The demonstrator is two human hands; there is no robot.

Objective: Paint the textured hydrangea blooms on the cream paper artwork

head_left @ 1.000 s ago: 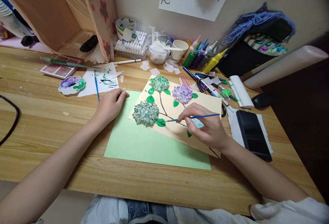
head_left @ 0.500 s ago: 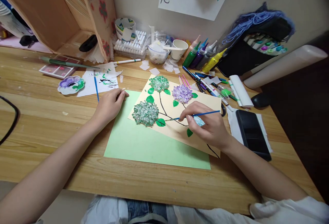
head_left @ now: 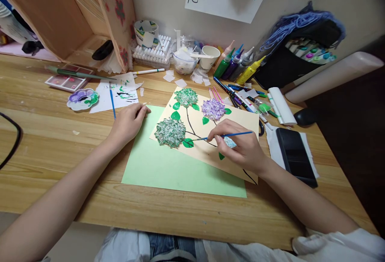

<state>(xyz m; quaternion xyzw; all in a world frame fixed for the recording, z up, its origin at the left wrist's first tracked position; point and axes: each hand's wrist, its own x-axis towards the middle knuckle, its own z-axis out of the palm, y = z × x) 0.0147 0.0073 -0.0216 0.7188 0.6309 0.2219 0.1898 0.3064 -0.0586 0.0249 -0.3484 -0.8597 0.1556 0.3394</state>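
My right hand (head_left: 237, 143) is closed in a pinch on a thin blue paintbrush (head_left: 240, 133). Its tip meets the right end of a painted green leaf (head_left: 187, 143) beside the lower-left flower. The cream card (head_left: 210, 161) bears black stems, green leaves, two raised green-white flowers (head_left: 170, 132), a purple one (head_left: 213, 110) and a light blue one (head_left: 230, 142), partly covered by my right hand. Beneath the card lies a pale green sheet (head_left: 177, 177). My left hand (head_left: 128, 122) rests with fingers curled at that sheet's upper-left corner; nothing shows in them.
A flower-shaped palette (head_left: 82, 99) and a second blue brush (head_left: 112, 101) on stained paper lie at the left. Along the back stand a paper cup (head_left: 209, 58) and paint bottles (head_left: 249, 70). Several pens (head_left: 237, 97) lie behind the card; a black case (head_left: 295, 155) sits right.
My right hand and the paintbrush have shifted slightly left, and the brush lies a little flatter. Its tip stays at the same leaf. My left hand has not visibly moved.
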